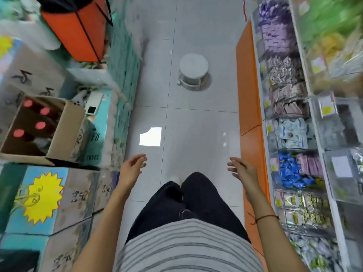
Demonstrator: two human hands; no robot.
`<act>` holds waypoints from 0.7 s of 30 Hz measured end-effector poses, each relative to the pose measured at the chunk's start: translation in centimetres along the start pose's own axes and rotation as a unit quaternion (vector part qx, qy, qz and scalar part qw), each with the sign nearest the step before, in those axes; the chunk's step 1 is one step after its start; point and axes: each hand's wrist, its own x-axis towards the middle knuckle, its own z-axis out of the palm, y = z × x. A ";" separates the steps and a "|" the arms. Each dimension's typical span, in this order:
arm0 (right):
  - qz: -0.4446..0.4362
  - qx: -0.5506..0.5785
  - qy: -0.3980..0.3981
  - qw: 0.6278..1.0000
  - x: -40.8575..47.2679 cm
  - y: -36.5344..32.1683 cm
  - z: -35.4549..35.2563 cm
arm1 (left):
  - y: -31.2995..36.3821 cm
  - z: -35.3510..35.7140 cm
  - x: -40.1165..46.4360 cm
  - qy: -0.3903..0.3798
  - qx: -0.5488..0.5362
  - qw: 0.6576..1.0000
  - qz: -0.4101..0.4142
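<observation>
I stand in a narrow shop aisle and look down at the grey tiled floor [196, 124]. My left hand [132, 167] hangs in front of me with relaxed fingers and holds nothing. My right hand [242, 169] is held out the same way, fingers loosely spread and empty, with a red string round its wrist. Both hands float over the floor, apart from the goods on either side.
A low round white stool [193, 70] stands in the aisle ahead. Stacked cartons with a yellow starburst tag [42, 197], an open cardboard box of red-capped bottles [39, 124] and an orange bag [78, 30] line the left. Clear bins of wrapped snacks [294, 134] over an orange base line the right.
</observation>
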 end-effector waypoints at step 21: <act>-0.016 -0.020 -0.036 0.999 38.2 -33.3 5.8 | 31.2 11.1 32.6 0.025 0.005 1.000 -0.004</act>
